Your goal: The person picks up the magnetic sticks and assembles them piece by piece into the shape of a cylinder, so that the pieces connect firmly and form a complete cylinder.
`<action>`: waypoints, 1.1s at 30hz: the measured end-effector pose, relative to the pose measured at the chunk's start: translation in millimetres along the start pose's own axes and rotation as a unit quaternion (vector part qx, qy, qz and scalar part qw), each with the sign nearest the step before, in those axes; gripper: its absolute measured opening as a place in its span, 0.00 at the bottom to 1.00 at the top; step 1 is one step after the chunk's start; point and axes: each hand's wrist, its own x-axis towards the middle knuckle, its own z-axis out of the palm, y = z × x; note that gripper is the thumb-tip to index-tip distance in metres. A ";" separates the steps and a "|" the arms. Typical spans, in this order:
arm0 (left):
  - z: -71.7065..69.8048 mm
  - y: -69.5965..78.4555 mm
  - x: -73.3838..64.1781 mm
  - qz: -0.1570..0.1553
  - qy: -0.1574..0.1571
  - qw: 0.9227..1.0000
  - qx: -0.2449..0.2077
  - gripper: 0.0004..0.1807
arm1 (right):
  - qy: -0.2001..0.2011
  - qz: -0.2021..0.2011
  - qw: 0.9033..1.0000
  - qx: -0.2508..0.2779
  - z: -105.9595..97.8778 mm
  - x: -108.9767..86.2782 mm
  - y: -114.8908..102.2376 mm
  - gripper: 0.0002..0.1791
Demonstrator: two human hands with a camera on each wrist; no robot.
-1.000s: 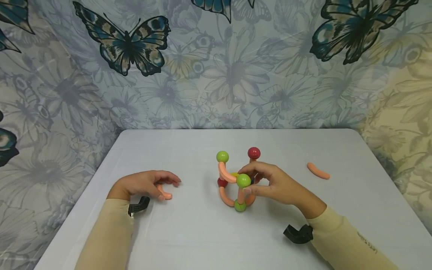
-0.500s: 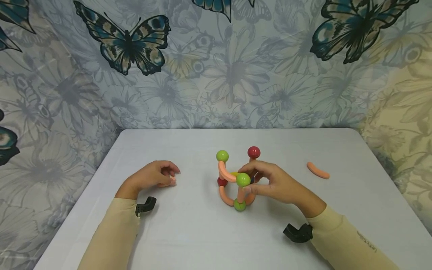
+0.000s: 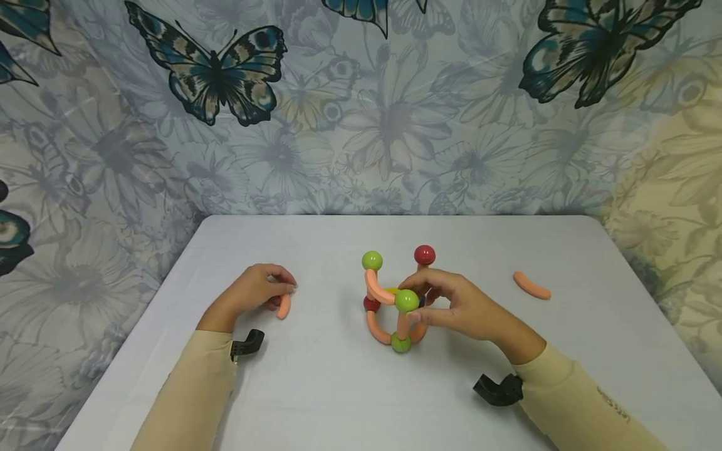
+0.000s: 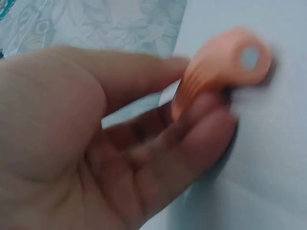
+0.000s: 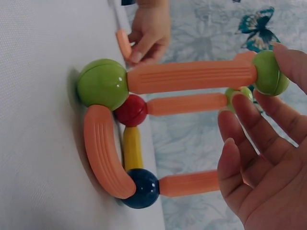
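In the head view my left hand (image 3: 254, 293) pinches a short curved orange magnetic rod (image 3: 284, 307) between thumb and fingers, over the table's left half. The left wrist view, slightly blurred, shows that rod's round end (image 4: 249, 58) with a grey metal disc, sticking out past the fingertips. My right hand (image 3: 462, 307) holds the green ball (image 3: 407, 300) at the top front corner of a frame of magnetic rods and balls. Lower parts include a green ball (image 5: 103, 85), a dark blue ball (image 5: 141, 188), a red ball (image 5: 131, 110) and a yellow rod (image 5: 133, 148).
Another curved orange rod (image 3: 531, 285) lies alone on the white table (image 3: 338, 401), right of the frame. A second green ball (image 3: 372, 260) and a red ball (image 3: 425, 255) top the frame's other uprights. Behind the table hangs a butterfly-patterned cloth (image 3: 395, 125).
The left hand has moved forward, away from the camera, with the curved orange rod, which is turned more upright in its fingers. My right hand and the frame have stayed put.
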 end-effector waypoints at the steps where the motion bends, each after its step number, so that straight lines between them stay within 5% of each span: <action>1: -0.4 -0.3 -0.5 0.010 -0.013 1.000 -0.011 0.10 | 0.000 -0.001 1.000 0.000 -0.1 -0.1 0.1 0.23; 6: -1.6 0.9 -5.2 0.068 -0.085 0.994 -0.012 0.18 | 0.003 -0.001 1.000 -0.002 -0.9 -1.0 -0.6 0.23; 11: 11.0 14.9 -2.6 0.082 -0.065 0.991 0.085 0.12 | 0.006 -0.004 1.000 -0.006 -2.5 -1.9 -1.5 0.21; 15: 20.8 25.1 -1.9 0.054 -0.041 0.992 0.104 0.07 | 0.014 -0.020 1.000 -0.019 -7.6 -3.1 -4.1 0.22; 23: 30.6 28.2 1.9 0.052 -0.023 0.998 -0.006 0.16 | 0.039 -0.050 0.997 -0.033 -24.3 -5.9 -15.6 0.25; 27: 39.4 28.6 6.8 0.060 -0.023 0.995 -0.080 0.18 | 0.057 -0.058 0.996 -0.027 -31.4 -8.2 -19.1 0.25; 33: 50.8 29.7 11.8 0.043 0.037 0.987 -0.152 0.16 | 0.080 -0.076 0.994 -0.014 -37.9 -11.5 -16.2 0.25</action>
